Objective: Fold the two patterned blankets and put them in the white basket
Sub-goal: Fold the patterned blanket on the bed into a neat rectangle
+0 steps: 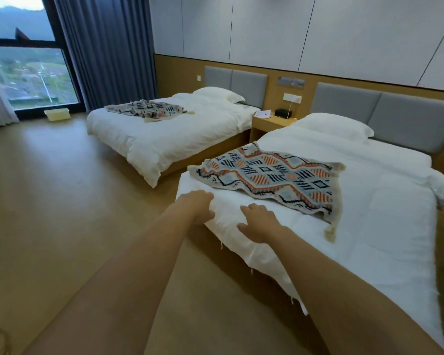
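Note:
A patterned blanket with orange, blue and black diamonds lies spread across the near bed, a tassel hanging at its near corner. A second patterned blanket lies crumpled on the far bed. The white basket stands on the floor by the window. My left hand rests at the near bed's foot corner, fingers curled over the white duvet edge, just short of the blanket. My right hand lies flat on the duvet beside it, fingers spread, a short way from the blanket's near edge.
A wooden nightstand with papers and a black box stands between the beds. Each bed has a white pillow at a grey headboard. Blue curtains hang beside the large window. Wide wooden floor runs from the beds to the basket.

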`<action>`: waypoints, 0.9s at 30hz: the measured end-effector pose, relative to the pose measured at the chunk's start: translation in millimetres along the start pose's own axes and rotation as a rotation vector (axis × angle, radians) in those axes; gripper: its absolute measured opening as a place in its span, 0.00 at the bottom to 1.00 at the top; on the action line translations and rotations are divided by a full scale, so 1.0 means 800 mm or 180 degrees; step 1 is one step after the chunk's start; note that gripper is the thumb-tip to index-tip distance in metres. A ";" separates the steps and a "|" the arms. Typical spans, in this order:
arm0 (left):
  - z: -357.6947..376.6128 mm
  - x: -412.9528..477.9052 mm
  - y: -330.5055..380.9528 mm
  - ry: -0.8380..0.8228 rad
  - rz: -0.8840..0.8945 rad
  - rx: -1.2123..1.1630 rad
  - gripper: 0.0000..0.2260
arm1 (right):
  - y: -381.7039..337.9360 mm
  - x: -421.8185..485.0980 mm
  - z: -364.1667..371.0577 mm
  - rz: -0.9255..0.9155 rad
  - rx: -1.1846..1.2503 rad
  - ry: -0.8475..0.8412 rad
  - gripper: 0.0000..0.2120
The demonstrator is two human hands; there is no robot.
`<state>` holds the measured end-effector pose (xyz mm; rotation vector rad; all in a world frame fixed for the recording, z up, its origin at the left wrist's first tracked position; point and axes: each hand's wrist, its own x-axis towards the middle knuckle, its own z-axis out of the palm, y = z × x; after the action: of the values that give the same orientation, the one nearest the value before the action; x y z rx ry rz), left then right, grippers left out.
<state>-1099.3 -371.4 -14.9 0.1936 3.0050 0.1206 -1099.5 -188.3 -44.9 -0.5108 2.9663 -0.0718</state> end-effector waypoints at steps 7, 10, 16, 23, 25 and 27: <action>-0.036 0.156 -0.108 0.0050 0.0186 -0.0084 0.22 | -0.046 0.193 -0.024 0.0020 0.0160 0.0021 0.26; -0.038 0.216 -0.143 -0.0016 0.0191 -0.0063 0.23 | -0.054 0.265 -0.028 0.0026 0.0214 0.0080 0.25; -0.031 0.347 -0.208 -0.0125 0.0112 -0.0118 0.21 | -0.052 0.411 -0.022 0.0015 0.0309 -0.0054 0.23; -0.067 0.535 -0.270 -0.0232 0.0299 0.0015 0.16 | -0.019 0.628 -0.041 0.0142 0.0409 -0.0159 0.22; -0.080 0.587 -0.287 -0.0251 0.0338 -0.0027 0.14 | -0.014 0.689 -0.051 0.0119 0.0395 -0.0185 0.21; -0.088 0.637 -0.306 -0.0252 0.0377 -0.0053 0.15 | -0.013 0.746 -0.059 0.0090 0.0376 -0.0195 0.23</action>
<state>-1639.8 -550.9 -29.0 0.3661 2.9122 0.1457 -1660.2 -397.3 -69.1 -0.4477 2.8870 -0.2231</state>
